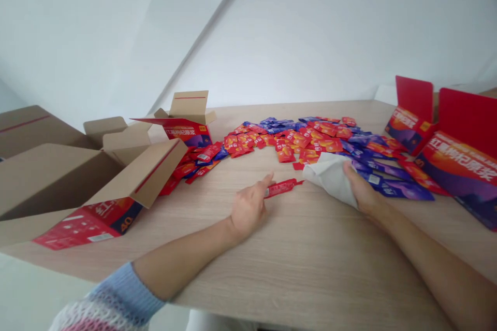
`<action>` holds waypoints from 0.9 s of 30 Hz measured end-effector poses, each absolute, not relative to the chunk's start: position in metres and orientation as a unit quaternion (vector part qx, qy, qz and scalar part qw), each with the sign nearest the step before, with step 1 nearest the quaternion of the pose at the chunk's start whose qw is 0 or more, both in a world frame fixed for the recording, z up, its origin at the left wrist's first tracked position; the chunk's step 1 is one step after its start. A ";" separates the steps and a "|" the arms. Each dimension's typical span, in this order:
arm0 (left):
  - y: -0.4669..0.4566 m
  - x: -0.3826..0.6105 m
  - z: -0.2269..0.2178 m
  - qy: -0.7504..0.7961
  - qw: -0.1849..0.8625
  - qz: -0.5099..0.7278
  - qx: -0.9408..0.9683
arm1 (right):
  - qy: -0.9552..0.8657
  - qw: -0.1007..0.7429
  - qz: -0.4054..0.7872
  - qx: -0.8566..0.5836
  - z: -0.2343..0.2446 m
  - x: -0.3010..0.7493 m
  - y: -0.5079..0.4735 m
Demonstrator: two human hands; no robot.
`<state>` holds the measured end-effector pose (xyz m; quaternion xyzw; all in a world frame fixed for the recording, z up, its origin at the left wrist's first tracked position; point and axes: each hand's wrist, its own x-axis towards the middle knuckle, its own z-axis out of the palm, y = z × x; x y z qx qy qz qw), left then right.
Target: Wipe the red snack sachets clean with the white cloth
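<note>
Near the middle of the table, my left hand [249, 207] is closed on one end of a red sachet [280, 188], which points to the right just above the wood. A white cloth [330, 174] is bunched in my right hand [362, 188], with its folds hanging to the left, close to the sachet's far tip. Most of my right fingers are hidden behind the cloth. Beyond both hands spreads a loose pile of red-orange sachets [310, 138] and purple sachets [404, 189], the purple ones mostly on the right.
A large open carton [112, 217] with raised flaps stands at the left. Behind it is a smaller open red box [186, 131]. Two more red-and-purple boxes, a near one [462, 170] and a farther one [406, 126], stand at the right. A white wall rises behind the wooden table [310, 263].
</note>
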<state>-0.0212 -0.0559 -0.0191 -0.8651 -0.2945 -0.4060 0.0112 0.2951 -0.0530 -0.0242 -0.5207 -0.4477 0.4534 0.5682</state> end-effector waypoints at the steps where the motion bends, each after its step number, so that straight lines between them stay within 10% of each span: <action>1: -0.060 -0.021 -0.019 -0.258 0.078 -0.393 -0.879 | -0.407 0.592 0.468 -0.515 -0.022 0.295 -0.052; 6: -0.089 0.000 -0.024 -0.205 0.215 -0.261 -0.918 | -0.462 0.591 0.432 -0.500 -0.013 0.285 -0.057; 15: -0.107 0.016 -0.023 -0.205 0.122 -0.071 -0.969 | -0.878 0.200 0.224 -0.373 -0.018 0.208 -0.096; 27: -0.116 0.018 -0.014 -0.191 0.165 -0.091 -0.963 | -0.895 0.152 0.084 -0.410 -0.017 0.208 -0.072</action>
